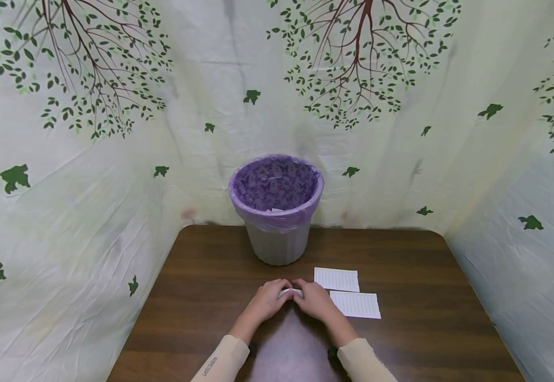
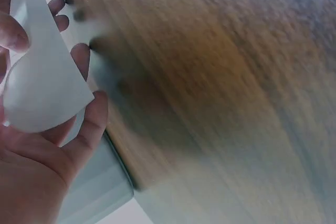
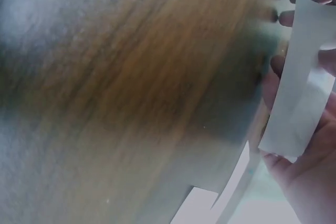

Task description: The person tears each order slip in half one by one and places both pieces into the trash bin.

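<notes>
Both hands hold one piece of white paper (image 1: 297,292) between them, low over the table in front of the bin. My left hand (image 1: 268,300) grips its left end, and in the left wrist view the paper (image 2: 50,77) bends into a curve under the thumb. My right hand (image 1: 314,300) pinches the other end; the right wrist view shows the paper (image 3: 299,82) as a bent strip with fingers behind it. Just right of the right hand lie two lined paper pieces, a farther one (image 1: 337,279) and a nearer one (image 1: 357,304).
A grey bin (image 1: 279,244) with a purple patterned liner (image 1: 277,183) stands at the table's back edge, some white paper (image 1: 274,210) inside it. The brown wooden table (image 1: 186,297) is backed by a white cloth (image 1: 200,175) printed with leaves and branches.
</notes>
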